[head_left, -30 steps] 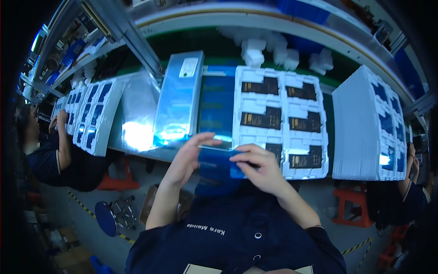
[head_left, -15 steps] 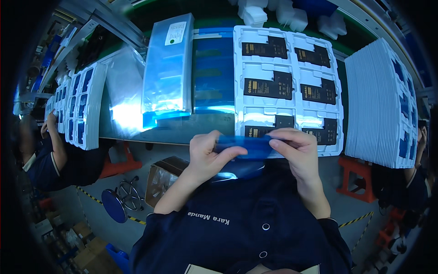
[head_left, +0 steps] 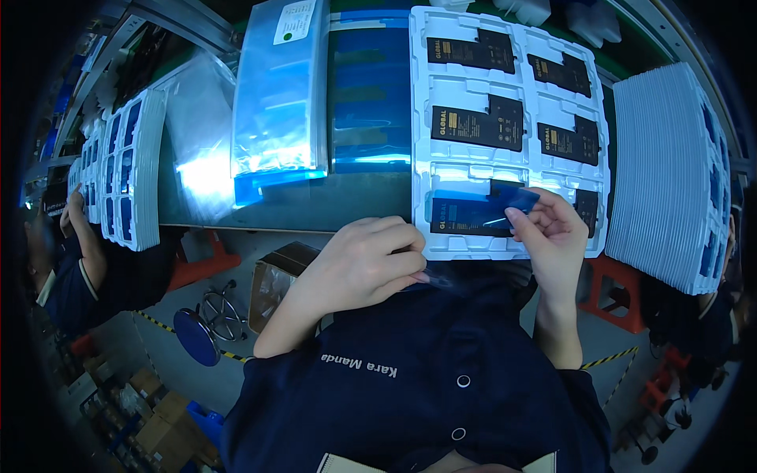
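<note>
A white plastic tray holds several black, L-shaped phone batteries in its compartments. My right hand is closed, pinching the right end of a blue film between thumb and fingers. That film lies over the battery in the near left compartment; whether it touches all along cannot be told. Just off the tray's near left corner is my left hand, its fingers curled together. A thin, see-through film scrap shows beside its fingertips and seems to be pinched there.
Left of the tray lie blue film sheets and a stack of clear bags. Tall tray stacks stand on the right and left. Below are a cardboard box and a stool. Other people work at both sides.
Both hands were together holding the blue film before my chest. My right hand has carried it forward onto the near left battery; my left has come away, with a clear scrap showing.
</note>
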Demonstrator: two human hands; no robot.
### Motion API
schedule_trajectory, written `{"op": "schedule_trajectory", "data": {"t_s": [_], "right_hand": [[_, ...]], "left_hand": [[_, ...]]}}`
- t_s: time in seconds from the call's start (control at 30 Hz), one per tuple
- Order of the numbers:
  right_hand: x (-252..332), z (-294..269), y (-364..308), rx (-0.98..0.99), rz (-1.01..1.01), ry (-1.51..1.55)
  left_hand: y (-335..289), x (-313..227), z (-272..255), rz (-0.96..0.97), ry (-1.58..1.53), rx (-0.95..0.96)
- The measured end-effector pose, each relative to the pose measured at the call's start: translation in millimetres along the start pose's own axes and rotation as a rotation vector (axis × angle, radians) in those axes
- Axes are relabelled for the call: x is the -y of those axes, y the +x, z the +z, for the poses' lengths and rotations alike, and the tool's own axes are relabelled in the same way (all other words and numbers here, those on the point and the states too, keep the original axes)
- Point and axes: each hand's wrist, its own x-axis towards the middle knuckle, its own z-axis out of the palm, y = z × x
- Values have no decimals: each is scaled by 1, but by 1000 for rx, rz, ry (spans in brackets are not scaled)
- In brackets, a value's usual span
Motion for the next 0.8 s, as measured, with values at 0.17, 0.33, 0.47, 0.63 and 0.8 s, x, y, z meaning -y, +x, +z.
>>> {"op": "schedule_trajectory", "data": {"t_s": [0.17, 0.33, 0.47, 0.63, 0.8], "right_hand": [[1, 1, -5, -18, -3, -72], [1, -4, -3, 29, 38, -109], [0, -3, -2, 21, 58, -96], [-1, -4, -2, 26, 53, -75], [-1, -3, -2, 22, 28, -115]], "left_hand": [[-2, 8, 3, -24, 6, -19], [-3, 8, 3, -28, 6, -14], [-1, 9, 5, -26, -5, -33], [2, 4, 4, -53, -18, 11], [3, 6, 4, -54, -18, 52]]}}
